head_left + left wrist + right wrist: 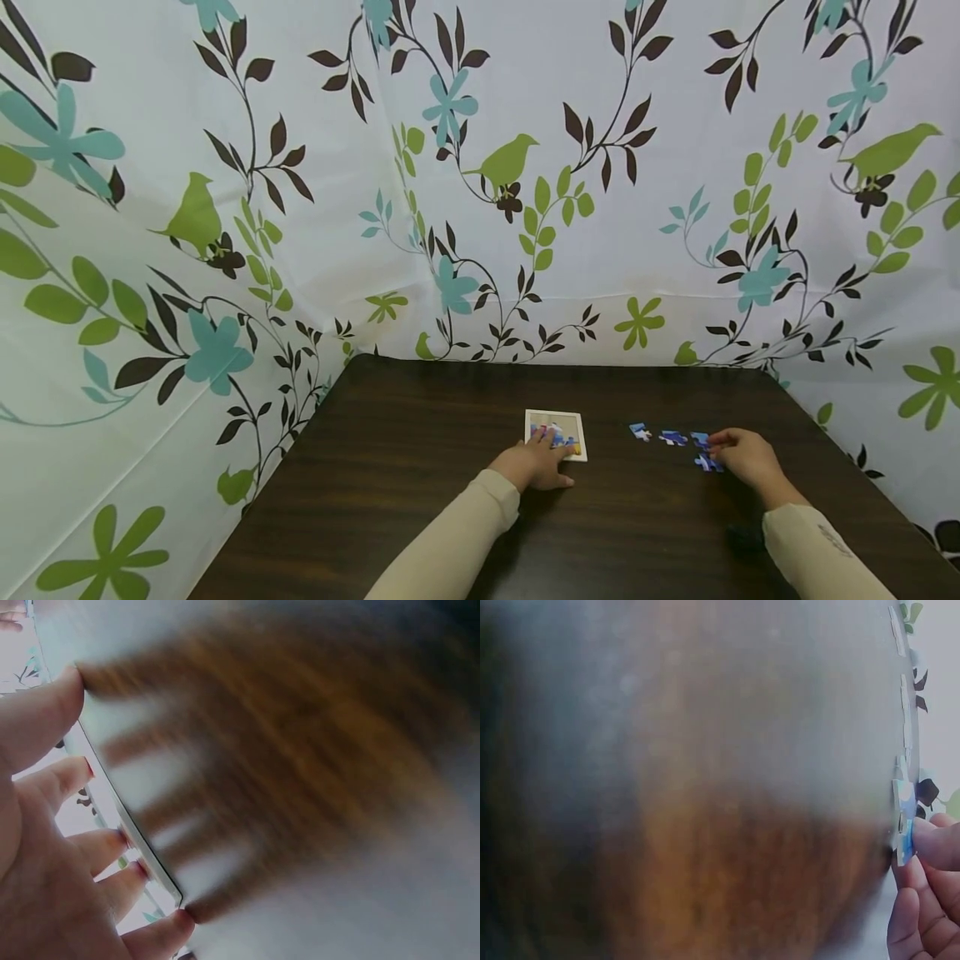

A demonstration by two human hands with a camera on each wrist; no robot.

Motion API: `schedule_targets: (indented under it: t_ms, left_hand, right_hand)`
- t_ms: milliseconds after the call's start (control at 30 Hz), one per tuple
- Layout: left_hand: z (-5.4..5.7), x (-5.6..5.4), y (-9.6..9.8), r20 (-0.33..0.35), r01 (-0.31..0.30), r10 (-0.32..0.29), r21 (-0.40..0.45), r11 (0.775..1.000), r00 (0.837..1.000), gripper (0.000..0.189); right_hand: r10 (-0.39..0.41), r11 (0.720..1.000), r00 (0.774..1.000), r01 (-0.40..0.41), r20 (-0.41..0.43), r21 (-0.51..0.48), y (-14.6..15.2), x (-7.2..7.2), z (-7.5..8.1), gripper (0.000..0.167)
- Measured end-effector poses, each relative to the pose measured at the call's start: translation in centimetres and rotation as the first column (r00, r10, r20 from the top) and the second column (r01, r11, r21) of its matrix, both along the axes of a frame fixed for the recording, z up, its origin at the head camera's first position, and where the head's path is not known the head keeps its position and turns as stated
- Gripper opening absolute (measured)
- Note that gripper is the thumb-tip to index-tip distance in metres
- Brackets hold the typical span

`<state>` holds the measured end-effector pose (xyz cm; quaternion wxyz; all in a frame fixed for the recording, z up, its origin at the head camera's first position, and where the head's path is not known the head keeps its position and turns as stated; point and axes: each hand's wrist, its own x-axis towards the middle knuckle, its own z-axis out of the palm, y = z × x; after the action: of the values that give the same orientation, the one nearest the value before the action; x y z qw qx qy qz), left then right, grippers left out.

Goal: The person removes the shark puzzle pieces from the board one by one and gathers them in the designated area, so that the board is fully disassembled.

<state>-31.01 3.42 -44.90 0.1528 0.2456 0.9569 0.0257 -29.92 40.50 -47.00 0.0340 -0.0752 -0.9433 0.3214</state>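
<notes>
The left hand (pixel 534 463) rests, fingers spread, on the puzzle board (pixel 572 423) on the surface (pixel 615 525), while the right hand (pixel 747 457) pinches a blue piece (pixel 905 801) beside the loose pieces (pixel 672 437) right of the board.

soft, even light brightens the patterned cloth (pixel 480 250); faint shadows lie on the dark table (pixel 375 467) by the sleeves (pixel 453 546). both wrist views are hazy, backgrounds bleached: the left hand (pixel 45 877) meets a blurred brown reflection; the right view's table smears out of focus, its far edge bowed.
</notes>
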Motion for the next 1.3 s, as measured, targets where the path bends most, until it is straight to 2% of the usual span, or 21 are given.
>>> schedule_targets:
  t_ms: [333,867,1100,1300]
  left_hand:
    - [0.0,0.1,0.1,-0.001,-0.002,0.002,0.002,1.0,1.0,0.063]
    - [0.0,0.0,0.0,0.001,0.0,0.0,0.006,1.0,1.0,0.064]
    - [0.0,0.0,0.0,0.007,-0.003,0.003,0.012,1.0,1.0,0.064]
    - [0.0,0.1,0.0,0.006,0.003,-0.003,0.013,1.0,1.0,0.064]
  right_hand:
    - [-0.02,0.999,0.999,0.018,0.035,0.041,-0.5,0.1,0.4,0.034]
    - [-0.027,0.999,0.999,0.026,0.021,0.047,-1.1,0.0,0.6,0.034]
    - [0.022,1.0,0.998,-0.021,-0.064,0.021,-3.9,-1.2,1.9,0.032]
    - [0.077,0.996,0.995,-0.079,-0.062,-0.034,-8.4,-2.8,2.1,0.029]
